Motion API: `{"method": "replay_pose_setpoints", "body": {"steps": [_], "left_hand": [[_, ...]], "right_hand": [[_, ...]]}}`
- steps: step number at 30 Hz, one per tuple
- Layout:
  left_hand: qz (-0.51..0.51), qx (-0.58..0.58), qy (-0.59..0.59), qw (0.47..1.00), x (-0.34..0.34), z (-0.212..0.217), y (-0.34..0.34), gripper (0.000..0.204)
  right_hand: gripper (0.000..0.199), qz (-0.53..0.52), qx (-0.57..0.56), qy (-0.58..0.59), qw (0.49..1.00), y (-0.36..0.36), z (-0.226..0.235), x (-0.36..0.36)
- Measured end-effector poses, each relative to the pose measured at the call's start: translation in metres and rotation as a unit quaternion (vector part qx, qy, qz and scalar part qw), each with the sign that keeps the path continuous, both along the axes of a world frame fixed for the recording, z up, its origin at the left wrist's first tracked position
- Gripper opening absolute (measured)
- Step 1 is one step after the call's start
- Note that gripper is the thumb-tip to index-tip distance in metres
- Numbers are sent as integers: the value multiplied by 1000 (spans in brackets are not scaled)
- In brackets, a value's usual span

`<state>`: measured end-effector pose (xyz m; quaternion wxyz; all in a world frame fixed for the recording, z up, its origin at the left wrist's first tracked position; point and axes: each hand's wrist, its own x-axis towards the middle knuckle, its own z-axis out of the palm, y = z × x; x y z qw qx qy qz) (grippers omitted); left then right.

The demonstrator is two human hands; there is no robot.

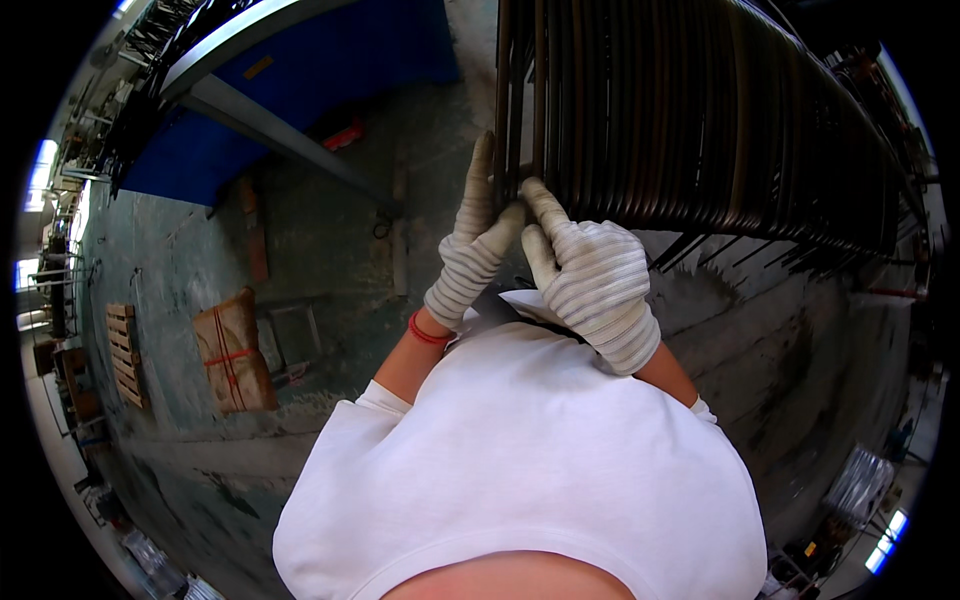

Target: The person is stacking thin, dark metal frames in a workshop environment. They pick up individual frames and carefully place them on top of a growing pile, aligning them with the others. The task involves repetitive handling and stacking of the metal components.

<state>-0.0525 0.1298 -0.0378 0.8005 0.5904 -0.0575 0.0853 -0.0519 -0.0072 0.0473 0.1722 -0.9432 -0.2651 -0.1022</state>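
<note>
- Dark bars (640,110) sit side by side in a long row, ahead of the fingers and off to the right.
- Each bar's long side points away from the person, with its near end close to the fingers.
- Left hand (475,225) is nearer the leftmost bars; its fingers reach straight along their outer side, thumb spread apart.
- Right hand (598,280) points one finger at the near ends, the others bent.
- I cannot tell if either hand grips a bar.
</note>
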Motion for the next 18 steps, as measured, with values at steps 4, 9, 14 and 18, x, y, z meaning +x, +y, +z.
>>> {"method": "replay_pose_setpoints", "body": {"steps": [4,9,14,18], "left_hand": [[-38,-51,12,998,2,-7,4,80],[-23,-9,39,999,2,-19,-3,72],[-10,13,113,994,-2,-5,-6,54],[-27,-13,132,991,-1,-1,-7,48]], "right_hand": [[40,0,-28,23,999,4,-5,3],[38,16,-1,24,1000,4,2,0],[33,-4,48,5,999,-4,18,-5],[33,-25,27,15,999,-6,15,-5]]}}
